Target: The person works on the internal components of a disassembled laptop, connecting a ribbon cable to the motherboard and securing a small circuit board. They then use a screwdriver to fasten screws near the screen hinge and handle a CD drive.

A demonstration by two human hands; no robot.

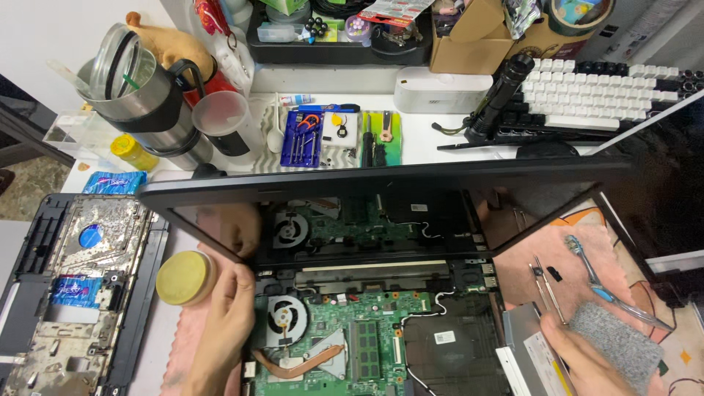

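An opened laptop [381,330] lies in front of me with its green circuit board, round fan [286,317] and copper heat pipe exposed. Its dark screen [367,213] stands up and mirrors the inside. My left hand [224,326] rests on the laptop's left edge beside the fan, fingers loosely curled around nothing. At the lower right, my right hand [587,359] holds a grey rectangular sponge block [616,341], next to a silver drive [532,345] at the laptop's right side.
A removed laptop cover [73,286] lies at the left. A round yellow tin [183,277] sits by my left hand. Tweezers and a blue-handled tool [594,271] rest on the pink mat at right. A screwdriver kit [302,138], steel tumblers, a flashlight and a keyboard [601,92] crowd the back.
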